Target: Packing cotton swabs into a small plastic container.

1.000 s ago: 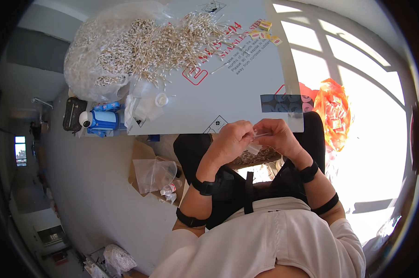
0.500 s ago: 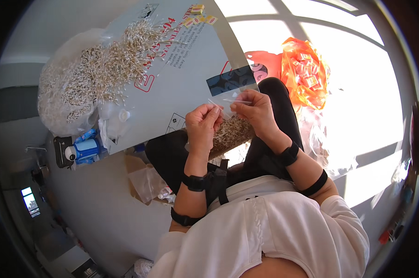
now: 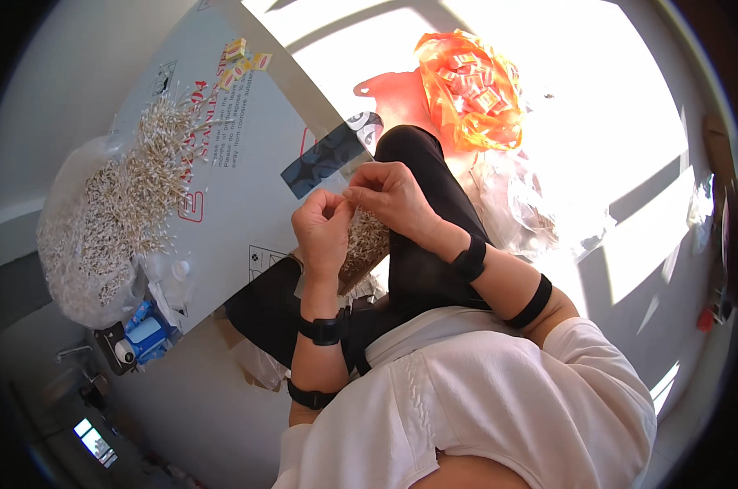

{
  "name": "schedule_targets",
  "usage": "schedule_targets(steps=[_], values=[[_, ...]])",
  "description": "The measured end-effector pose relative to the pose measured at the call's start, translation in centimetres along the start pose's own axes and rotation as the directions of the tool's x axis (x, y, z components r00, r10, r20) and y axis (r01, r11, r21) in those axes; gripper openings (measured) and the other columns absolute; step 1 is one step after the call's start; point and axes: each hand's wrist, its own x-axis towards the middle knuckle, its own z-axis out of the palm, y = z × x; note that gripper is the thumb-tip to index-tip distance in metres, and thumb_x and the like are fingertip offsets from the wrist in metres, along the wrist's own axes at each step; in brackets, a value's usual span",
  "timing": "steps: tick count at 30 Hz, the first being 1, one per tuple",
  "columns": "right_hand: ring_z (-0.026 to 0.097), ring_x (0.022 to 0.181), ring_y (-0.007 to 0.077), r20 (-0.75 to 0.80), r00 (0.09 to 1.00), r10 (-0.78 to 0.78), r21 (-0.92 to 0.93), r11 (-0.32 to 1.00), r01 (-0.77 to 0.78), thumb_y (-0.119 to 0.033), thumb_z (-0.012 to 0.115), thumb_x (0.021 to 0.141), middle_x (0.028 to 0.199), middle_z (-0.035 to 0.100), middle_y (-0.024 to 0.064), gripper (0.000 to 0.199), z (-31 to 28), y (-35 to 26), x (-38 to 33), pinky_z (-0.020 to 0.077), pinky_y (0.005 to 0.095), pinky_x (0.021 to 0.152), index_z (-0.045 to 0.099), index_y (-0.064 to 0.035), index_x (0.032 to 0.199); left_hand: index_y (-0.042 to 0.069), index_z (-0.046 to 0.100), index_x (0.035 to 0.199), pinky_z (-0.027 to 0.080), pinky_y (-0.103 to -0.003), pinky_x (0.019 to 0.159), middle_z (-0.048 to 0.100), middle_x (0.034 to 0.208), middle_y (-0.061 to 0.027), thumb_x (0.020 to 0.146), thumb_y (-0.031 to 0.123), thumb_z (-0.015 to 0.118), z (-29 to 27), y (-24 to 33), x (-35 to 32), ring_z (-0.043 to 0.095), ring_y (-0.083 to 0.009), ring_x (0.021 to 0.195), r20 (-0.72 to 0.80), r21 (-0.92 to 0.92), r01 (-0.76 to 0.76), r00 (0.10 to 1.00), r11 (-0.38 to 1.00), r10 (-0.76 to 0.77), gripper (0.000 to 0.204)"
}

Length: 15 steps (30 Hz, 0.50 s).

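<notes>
Both hands meet above my lap, fingertips close together. My left hand [image 3: 322, 232] is closed in a pinch, its thumb against the index finger. From the right, my right hand [image 3: 392, 200] also pinches, and its fingertips touch or nearly touch the left ones. Whatever lies between the fingers is hidden by them. Just below the hands, a container of cotton swabs [image 3: 367, 243] rests between my legs, partly covered by the hands. A large heap of cotton swabs [image 3: 157, 155] spreads over the table at left, spilling from a clear plastic bag [image 3: 55, 253].
The table [image 3: 247, 212] carries small yellow packets [image 3: 237, 69] at its far end and a dark patterned sheet [image 3: 324, 160] by my knee. An orange bag [image 3: 471, 90] of small packs lies on the sunlit floor, with clear plastic bags [image 3: 520, 204] nearer. A blue-and-white bottle [image 3: 145, 336] stands at left.
Half a second ago the hands were apart, with thin whitish strips and something translucent between them; now their fingertips meet. The view has turned, so the surroundings sit further left.
</notes>
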Motion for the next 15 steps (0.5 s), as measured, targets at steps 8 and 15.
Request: schedule_targets(steps=[8,15], values=[[0.050,0.056,0.0076,0.159,0.987,-0.022,-0.322,0.944,0.072,-0.008,0.064,0.078,0.056,0.052,0.0069,0.013,-3.8,-0.5,1.4,0.0414,0.0270,0.052,0.064,0.0045,0.075,0.000,0.058,0.073,0.039,-0.023,0.053,0.056,0.060,0.0012,0.081,0.003,0.073,1.8,0.5,1.7,0.046,-0.0038,0.059,0.228,0.133,-0.027,0.974,0.991,-0.004,0.017],[0.053,0.049,0.0200,0.029,0.999,-0.017,-0.255,0.967,0.024,-0.010,0.065,0.067,0.055,0.052,0.0155,0.015,-4.8,-0.8,2.7,0.0438,0.0342,0.050,0.061,0.0040,0.068,0.001,0.057,0.071,0.034,-0.020,0.051,0.055,0.062,0.0032,0.083,0.003,0.072,1.9,0.1,3.1,0.042,-0.0035,0.056,0.244,-0.109,0.176,0.959,0.978,-0.145,0.019]])
